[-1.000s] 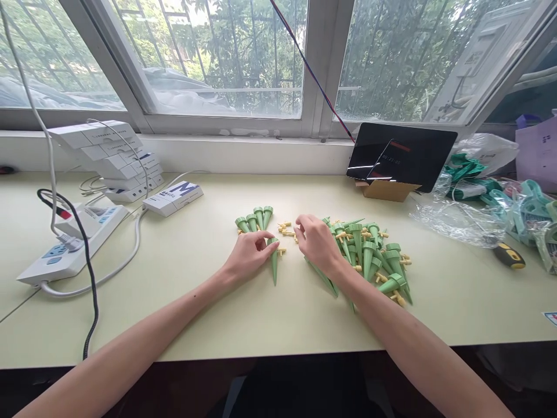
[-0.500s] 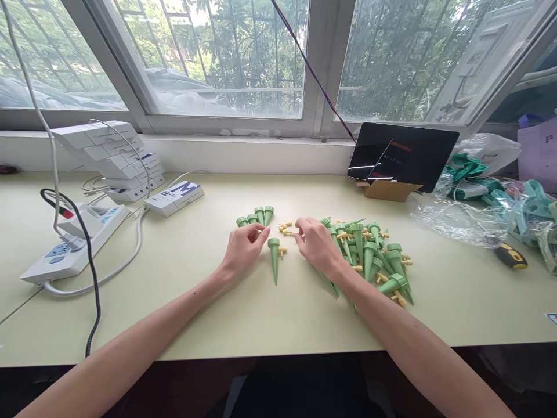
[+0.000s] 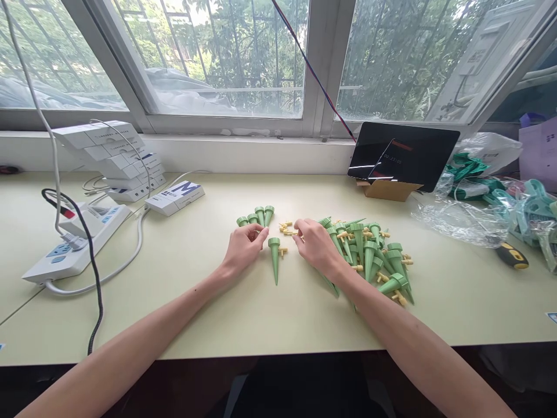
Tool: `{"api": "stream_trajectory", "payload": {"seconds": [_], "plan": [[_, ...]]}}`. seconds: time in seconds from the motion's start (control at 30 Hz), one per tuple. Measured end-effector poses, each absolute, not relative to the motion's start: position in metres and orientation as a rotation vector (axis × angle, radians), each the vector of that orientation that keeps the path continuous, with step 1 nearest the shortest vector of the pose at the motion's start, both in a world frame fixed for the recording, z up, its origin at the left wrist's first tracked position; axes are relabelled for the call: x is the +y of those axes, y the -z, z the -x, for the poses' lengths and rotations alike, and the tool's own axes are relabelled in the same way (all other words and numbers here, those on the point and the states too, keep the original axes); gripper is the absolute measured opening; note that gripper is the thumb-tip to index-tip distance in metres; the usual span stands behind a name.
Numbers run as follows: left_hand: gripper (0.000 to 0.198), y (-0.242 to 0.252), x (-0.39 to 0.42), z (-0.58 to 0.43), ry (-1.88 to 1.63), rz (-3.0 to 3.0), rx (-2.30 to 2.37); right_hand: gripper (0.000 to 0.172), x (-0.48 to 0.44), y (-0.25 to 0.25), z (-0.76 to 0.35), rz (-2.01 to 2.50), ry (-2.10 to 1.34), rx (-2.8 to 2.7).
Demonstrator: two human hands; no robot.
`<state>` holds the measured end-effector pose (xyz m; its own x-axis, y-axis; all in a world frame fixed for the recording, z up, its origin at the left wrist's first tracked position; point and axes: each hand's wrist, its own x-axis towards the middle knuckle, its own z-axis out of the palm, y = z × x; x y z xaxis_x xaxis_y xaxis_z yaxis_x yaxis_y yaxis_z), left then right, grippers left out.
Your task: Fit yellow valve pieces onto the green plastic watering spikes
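Note:
My left hand [image 3: 244, 247] rests on the table with thumb and forefinger pinched together; whether anything is between them is hidden. Just beyond it lie several green plant watering spikes [image 3: 260, 216], tapered and ridge-capped. My right hand [image 3: 317, 244] is closed, its fingertips at the end of a small yellow plastic valve [image 3: 288, 232]. More yellow pieces lie beside that valve. Between my hands one green watering spike [image 3: 274, 261] points towards me, a yellow valve at its side. A pile of green spikes with yellow valves [image 3: 369, 252] spreads right of my right hand, partly behind the forearm.
A white power strip [image 3: 72, 249] with cables and stacked white boxes [image 3: 126, 159] stand at the left. At the back right a dark tablet [image 3: 402, 157] leans on a cardboard stand [image 3: 391, 190]. Plastic wrap [image 3: 461, 223] and a yellow-black tool handle [image 3: 512, 255] lie further right.
Both hands stay almost in place, with only a slight shift of the fingers. The spikes and the pile lie as before.

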<state>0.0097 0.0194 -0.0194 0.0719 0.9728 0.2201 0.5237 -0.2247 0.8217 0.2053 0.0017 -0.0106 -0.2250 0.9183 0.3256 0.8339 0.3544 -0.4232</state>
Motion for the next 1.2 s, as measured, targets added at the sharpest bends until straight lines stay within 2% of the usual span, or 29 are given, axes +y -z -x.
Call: {"api": "stream_trajectory", "payload": {"seconds": [0.67,0.97,1.2], "plan": [[0.034,0.016,0.013,-0.013,-1.082,-1.914,1.468,0.006,-0.002,0.014,-0.193,1.479,-0.119,-2.184],[0.030,0.017,0.012,-0.013,-1.046,-1.959,1.475,0.024,0.011,0.017,-0.189,1.434,0.030,-2.309],[0.028,0.021,0.015,-0.012,-0.944,-2.083,1.406,0.029,0.020,0.020,-0.192,1.378,0.001,-2.438]]}}
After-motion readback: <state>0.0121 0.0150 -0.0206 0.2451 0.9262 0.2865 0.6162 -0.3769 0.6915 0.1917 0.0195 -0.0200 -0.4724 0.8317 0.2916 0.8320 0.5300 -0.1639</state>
